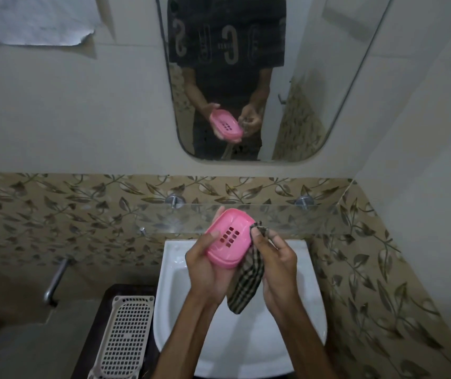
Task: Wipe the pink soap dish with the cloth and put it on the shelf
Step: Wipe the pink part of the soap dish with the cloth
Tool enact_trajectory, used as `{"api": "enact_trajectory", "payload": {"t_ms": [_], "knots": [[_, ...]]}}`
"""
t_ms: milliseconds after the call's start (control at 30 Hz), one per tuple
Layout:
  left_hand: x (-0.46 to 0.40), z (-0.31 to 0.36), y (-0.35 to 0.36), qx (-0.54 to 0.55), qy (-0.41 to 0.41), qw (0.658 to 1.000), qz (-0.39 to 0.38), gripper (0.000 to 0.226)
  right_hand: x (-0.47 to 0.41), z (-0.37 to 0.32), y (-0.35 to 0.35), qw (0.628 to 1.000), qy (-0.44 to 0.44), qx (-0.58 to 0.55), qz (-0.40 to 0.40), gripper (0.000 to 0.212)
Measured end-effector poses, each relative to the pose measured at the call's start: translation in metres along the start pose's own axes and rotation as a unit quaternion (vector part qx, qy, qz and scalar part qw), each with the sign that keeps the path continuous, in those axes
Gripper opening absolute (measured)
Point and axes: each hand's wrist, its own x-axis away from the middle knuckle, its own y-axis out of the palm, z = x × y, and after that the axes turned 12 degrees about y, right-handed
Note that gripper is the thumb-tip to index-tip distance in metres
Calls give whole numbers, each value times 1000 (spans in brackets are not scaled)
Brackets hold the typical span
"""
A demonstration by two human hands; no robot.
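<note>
The pink soap dish [228,238] is held in the air above the white sink [169,296], in front of and slightly below the glass shelf [287,217]. It does not touch the shelf. The dish is tilted, with its slotted face toward the camera and its long axis running from lower left to upper right.

The left hand [205,272] cradles the dish from below and from the left. Its thumb lies on the near left rim, and the tips of its fingers [220,212] show past the far upper edge, so the dish is clamped between thumb and fingers.

The right hand [273,261] is closed around the checked cloth [246,280]. Its fingers pinch a bunched part of the cloth against the right edge of the dish. The rest of the cloth hangs down between the two wrists, over the sink bowl.

The mirror [314,77] above the shelf reflects the same grip: dish in one hand, cloth in the other.

A white perforated tray [126,337] lies on the dark tabletop [104,296] to the left of the sink, well apart from the hands. A metal tap [54,280] projects from the wall further left.
</note>
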Motion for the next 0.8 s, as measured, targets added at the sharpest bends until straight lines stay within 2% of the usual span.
{"api": "enact_trajectory", "payload": {"t_ms": [100,233,367,500,600,733,800], "knots": [[-5,5,-1,-28,18,999,8,43,-3,5,-5,988,-68,138,9,9],[-5,0,-5,-80,25,994,71,27,-7,12,-10,968,-83,236,1,29],[-7,2,-5,-85,20,992,94,23,-12,10,-16,949,-93,302,9,30],[-12,4,2,-114,12,989,91,26,-7,-1,-15,932,-183,310,45,50],[-19,5,7,-129,23,988,81,27,-9,-12,-17,929,-205,305,50,41],[-30,6,14,-144,31,988,38,33,-16,-26,-18,889,-254,379,33,34],[-34,6,18,-144,33,989,14,35,-22,-29,-16,883,-254,395,26,25]]}}
